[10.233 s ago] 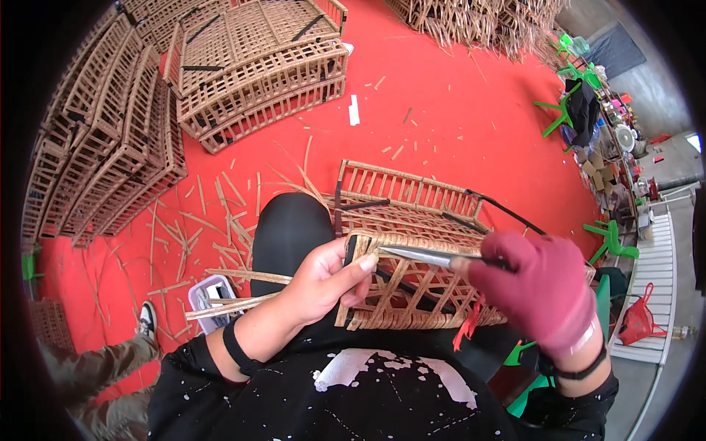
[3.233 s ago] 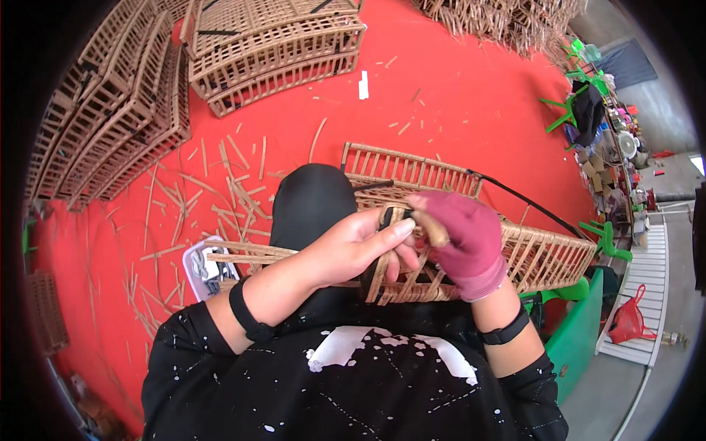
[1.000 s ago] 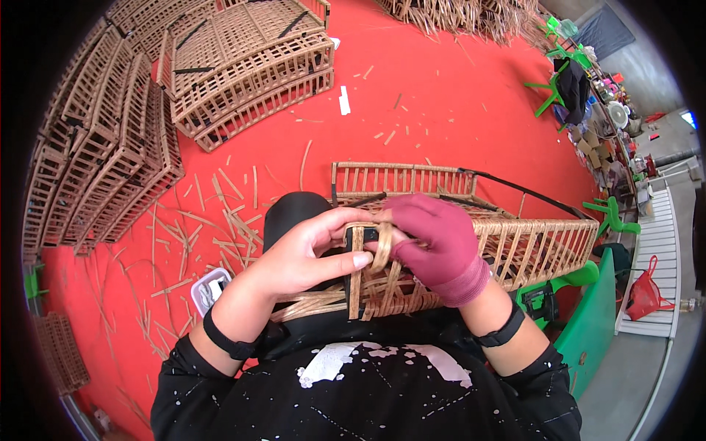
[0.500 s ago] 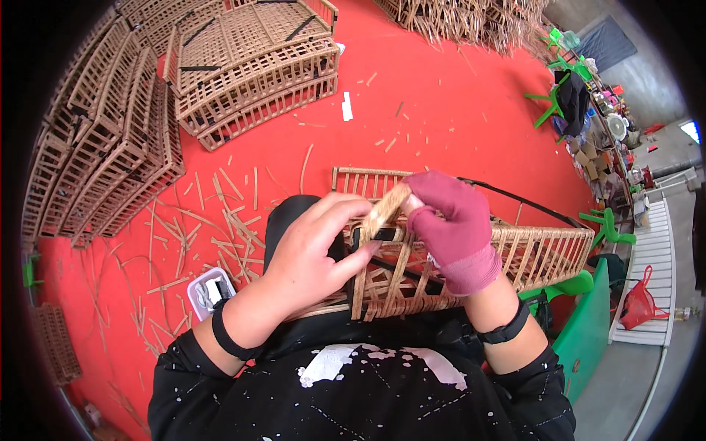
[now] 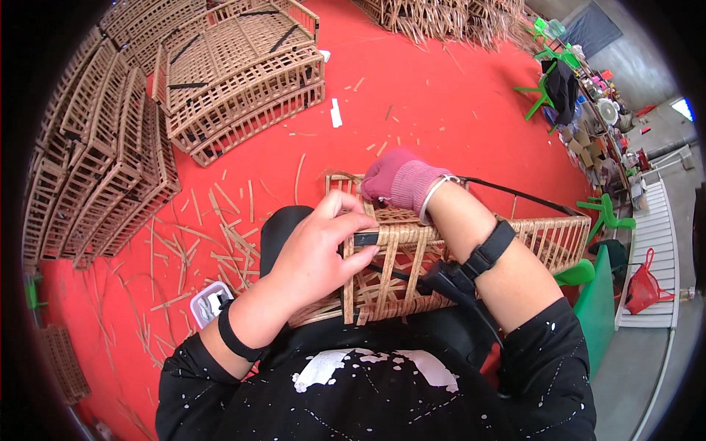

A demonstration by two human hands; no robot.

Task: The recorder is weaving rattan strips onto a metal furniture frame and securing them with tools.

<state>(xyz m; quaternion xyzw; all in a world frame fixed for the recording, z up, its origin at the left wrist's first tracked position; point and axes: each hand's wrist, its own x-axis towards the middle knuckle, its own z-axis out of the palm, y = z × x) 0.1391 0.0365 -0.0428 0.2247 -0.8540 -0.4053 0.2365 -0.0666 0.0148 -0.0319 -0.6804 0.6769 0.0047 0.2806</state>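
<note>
A brown woven basket [image 5: 548, 244] with open lattice sides lies across my lap. My bare left hand [image 5: 312, 246] grips its left end, thumb and index finger on either side of the rim beside a black bar [image 5: 365, 239]. Tan strips are wrapped round the rim just right of those fingertips. My right hand [image 5: 404, 180], in a dark pink glove, is curled closed over the basket's far side. Its fingertips are turned away, so what they hold is hidden. A black strap and a small dark device [image 5: 448, 279] sit at my right forearm.
Stacked woven baskets [image 5: 239, 81] stand at the far left. Loose cut strips [image 5: 232, 242] litter the red floor beside a small white tub [image 5: 210, 303]. Green chairs [image 5: 607, 214], a green board [image 5: 594, 312] and a red bag [image 5: 642, 290] are on the right.
My right hand has swung left and away over the basket's far side, turning its knuckles up. The tan strip it held up is no longer visible in it. My left hand stays at the rim.
</note>
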